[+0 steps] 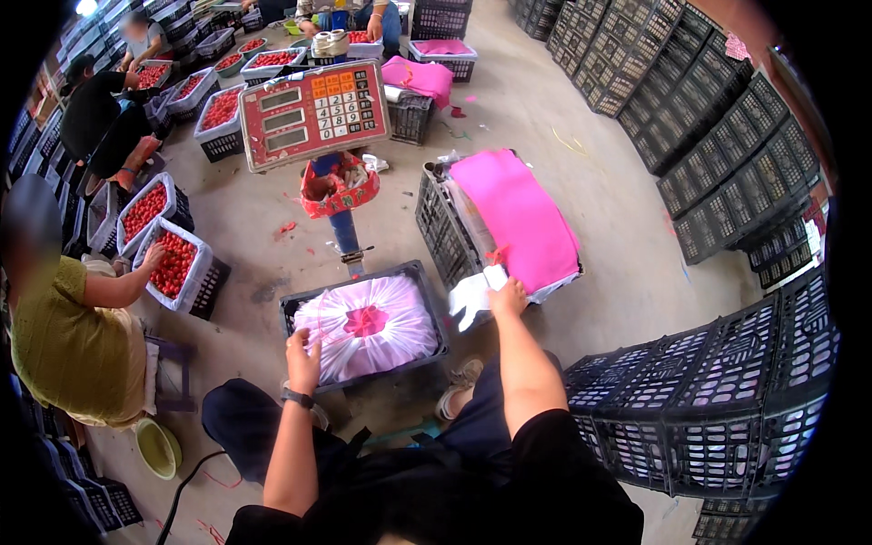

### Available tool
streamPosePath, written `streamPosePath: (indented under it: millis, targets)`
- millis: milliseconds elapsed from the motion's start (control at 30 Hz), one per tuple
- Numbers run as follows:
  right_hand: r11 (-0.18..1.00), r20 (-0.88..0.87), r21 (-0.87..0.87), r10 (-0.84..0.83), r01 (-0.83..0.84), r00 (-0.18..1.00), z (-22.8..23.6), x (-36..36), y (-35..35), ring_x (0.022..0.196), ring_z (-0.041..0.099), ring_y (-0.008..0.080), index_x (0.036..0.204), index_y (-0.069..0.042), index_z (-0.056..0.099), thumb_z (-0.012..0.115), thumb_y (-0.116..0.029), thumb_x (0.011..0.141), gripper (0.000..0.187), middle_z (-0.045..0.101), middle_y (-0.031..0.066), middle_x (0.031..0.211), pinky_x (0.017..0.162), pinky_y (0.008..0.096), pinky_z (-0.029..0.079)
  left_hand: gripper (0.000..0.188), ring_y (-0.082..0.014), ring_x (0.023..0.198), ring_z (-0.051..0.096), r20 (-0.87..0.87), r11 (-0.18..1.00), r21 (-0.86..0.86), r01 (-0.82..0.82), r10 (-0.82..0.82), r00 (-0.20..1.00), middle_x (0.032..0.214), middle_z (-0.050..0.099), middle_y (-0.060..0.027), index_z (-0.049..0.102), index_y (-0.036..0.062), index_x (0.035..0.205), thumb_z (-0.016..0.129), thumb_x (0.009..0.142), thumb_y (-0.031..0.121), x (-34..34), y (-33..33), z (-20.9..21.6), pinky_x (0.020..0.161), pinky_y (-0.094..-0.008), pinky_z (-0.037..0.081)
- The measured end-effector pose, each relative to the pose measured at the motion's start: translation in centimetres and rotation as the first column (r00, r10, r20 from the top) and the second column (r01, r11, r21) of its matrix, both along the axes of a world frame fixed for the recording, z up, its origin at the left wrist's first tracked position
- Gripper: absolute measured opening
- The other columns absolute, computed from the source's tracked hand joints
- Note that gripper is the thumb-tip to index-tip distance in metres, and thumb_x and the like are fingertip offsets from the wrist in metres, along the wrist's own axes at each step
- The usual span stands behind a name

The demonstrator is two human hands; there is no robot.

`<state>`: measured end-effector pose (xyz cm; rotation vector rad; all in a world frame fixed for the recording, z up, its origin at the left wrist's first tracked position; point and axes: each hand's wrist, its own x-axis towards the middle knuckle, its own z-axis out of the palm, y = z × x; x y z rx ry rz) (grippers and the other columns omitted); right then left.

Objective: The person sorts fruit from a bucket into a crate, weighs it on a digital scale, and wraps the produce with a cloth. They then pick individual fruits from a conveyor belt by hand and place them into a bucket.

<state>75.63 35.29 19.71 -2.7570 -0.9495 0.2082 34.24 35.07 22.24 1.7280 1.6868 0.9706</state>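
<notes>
In front of me a black plastic crate (pixel 440 338) holds a white plastic liner (pixel 400 343), gathered in the middle over something pink. My left hand (pixel 304 361) is at the liner's left edge, fingers curled, with a thin red string near them; what they grip is too small to make out. My right hand (pixel 509 298) reaches to the near corner of another crate (pixel 438 222), its fingers closed at a limp white piece (pixel 472 294), perhaps a glove or paper. Bright pink sheets (pixel 520 213) lie over that crate, with a red scrap beside the white piece.
A red scale display (pixel 314 114) stands on a post behind the liner crate, with a red tray (pixel 340 188) below it. Crates of red fruit (pixel 173 264) line the left, where people work. Stacked black crates (pixel 699 391) stand close on the right; a green basin (pixel 158 448) sits lower left.
</notes>
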Motion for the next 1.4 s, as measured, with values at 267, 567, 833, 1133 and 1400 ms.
streamPosePath:
  millis: [267,567,833,1133,1400]
  targets:
    - [0.915,-0.536,0.404,0.25,-0.015,0.806,3.3,1.6,-1.4,0.088,0.058,0.024,0.1,0.001,0.053,0.061,-0.029,0.074,0.04,0.06,0.0134,0.093,0.075,0.0349,0.044,0.018,-0.0257,0.079,0.053,0.154,0.977,-0.024,0.211,-0.205,0.967,0.085,0.053,-0.0141,0.053,-0.0001,0.093,0.057,0.076,0.006,4.5,-1.8,4.0,0.071,-0.0326,0.043]
    - [0.904,-0.84,0.329,0.412,0.273,-0.352,12.1,-10.1,-6.3,0.083,0.057,0.0129,0.1,-0.004,0.054,0.05,-0.025,0.085,0.027,0.059,0.0048,0.093,0.074,0.0279,0.046,0.042,-0.0224,0.09,0.051,0.324,0.855,0.086,0.511,-0.509,0.797,0.101,0.05,-0.0141,0.046,0.0003,0.109,0.064,0.075,0.018,10.4,-3.4,10.7,0.077,-0.0306,0.042]
    - [0.881,-0.853,0.457,0.396,-0.121,-0.339,15.5,-12.9,-8.4,0.079,0.056,0.0109,0.108,-0.003,0.049,0.054,-0.029,0.084,0.035,0.056,0.0038,0.09,0.073,0.0255,0.045,0.051,-0.0134,0.095,0.048,0.929,0.522,-0.25,0.816,-0.109,0.354,0.106,0.051,-0.0084,0.038,-0.0009,0.118,0.061,0.079,0.022,7.9,-3.9,12.3,0.081,-0.0271,0.04]
    - [0.323,0.147,0.818,0.684,-0.476,0.715,15.6,-16.1,-10.9,0.071,0.05,0.0257,0.077,-0.006,0.054,0.063,-0.007,0.071,0.011,0.05,0.0071,0.074,0.063,0.0341,0.039,0.031,-0.0134,0.087,0.051,0.91,0.835,-0.285,0.47,0.083,0.405,0.097,0.053,-0.0062,0.044,0.0013,0.106,0.055,0.083,0.017,9.3,-5.9,10.8,0.074,-0.0276,0.043]
    - [0.373,0.239,0.656,0.722,-0.656,0.649,14.1,-17.9,-12.3,0.076,0.051,0.0222,0.081,-0.011,0.058,0.066,-0.011,0.067,0.016,0.05,0.002,0.079,0.068,0.0345,0.039,0.028,-0.013,0.087,0.049,0.898,0.855,-0.325,0.404,0.145,0.415,0.096,0.051,-0.0062,0.043,0.0025,0.102,0.055,0.082,0.019,10.1,-6.9,10.7,0.075,-0.0274,0.041]
